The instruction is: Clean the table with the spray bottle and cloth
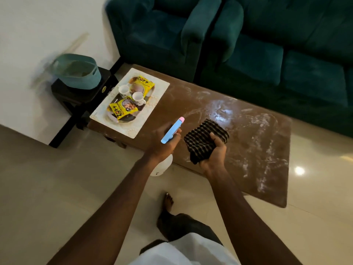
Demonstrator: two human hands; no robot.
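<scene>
Over the near edge of the table: both hands, one with the bottle, one with the cloth.
Left hand (pixel 165 142): fingers wrapped around the neck of the spray bottle (pixel 172 131), gripping it.
Spray bottle: held above the table's near edge, left of the cloth; blue head with a pink nozzle tip, white body showing below the wrist.
Bottle direction: the head's long axis runs from lower left to upper right, with the pink tip toward the middle of the table; the white body hangs down toward the floor.
Right hand (pixel 214 153): palm up, fingers curled around the cloth (pixel 205 139), thumb pressed on top, holding it.
Cloth: dark, with light checks, bunched in a wad; raised over the table's near side, just right of the bottle, whether it touches the surface I cannot tell.
Table (pixel 257 150): brown, low, its long side running left to right; white streaks and smears across the middle and right part.
Tray (pixel 152 104): pale, on the table's left end, with two white cups (pixel 138 97) and two yellow snack packets (pixel 122 109).
Sofa (pixel 267 44): dark green, behind the table.
Basket (pixel 78 72): teal, on a dark stool at the left.
Foot (pixel 168 207): bare, on the pale floor near the table.
</scene>
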